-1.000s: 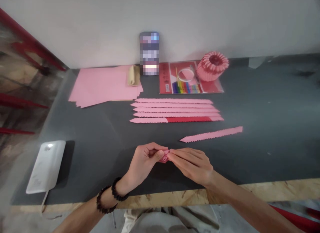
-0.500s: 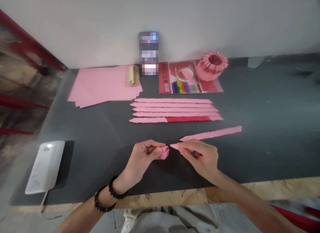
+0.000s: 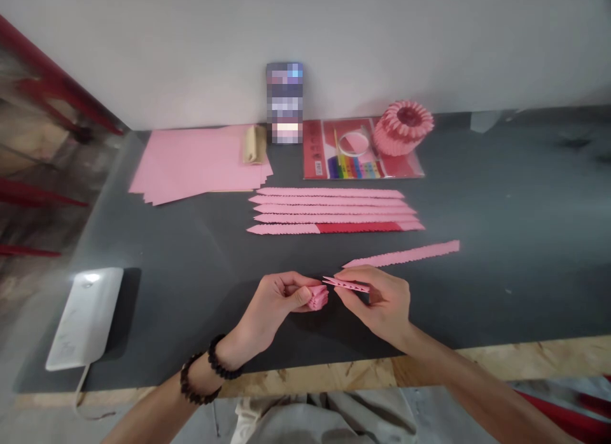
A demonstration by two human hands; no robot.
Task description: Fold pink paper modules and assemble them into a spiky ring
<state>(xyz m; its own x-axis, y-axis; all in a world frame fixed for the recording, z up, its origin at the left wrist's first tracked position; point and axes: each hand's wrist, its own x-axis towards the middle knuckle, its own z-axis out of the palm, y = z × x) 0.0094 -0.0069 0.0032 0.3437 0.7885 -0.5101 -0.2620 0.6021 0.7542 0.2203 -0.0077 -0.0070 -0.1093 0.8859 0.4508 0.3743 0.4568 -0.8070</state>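
Observation:
Between thumb and fingers, my left hand (image 3: 281,298) pinches a small bundle of folded pink paper pieces (image 3: 318,298) with toothed edges. My right hand (image 3: 382,304) grips one narrow folded pink paper piece (image 3: 352,284), its pointed tip towards the bundle, close to it. Just beyond my right hand lies a pink paper strip (image 3: 410,253) with jagged edges and one pointed end. Farther back, several similar pink strips (image 3: 334,209) lie side by side, the nearest with a red middle section (image 3: 360,228).
Pink paper sheets (image 3: 191,158) lie at the back left under a beige object (image 3: 252,145). A phone (image 3: 285,104) leans on the wall. A red packet (image 3: 312,148) bears a round pink paper vase (image 3: 403,129). A white corded device (image 3: 86,317) sits at left.
My right hand has turned the folded piece so more of its length and toothed edge shows. My left hand and its bundle have moved slightly to the right and nearer me.

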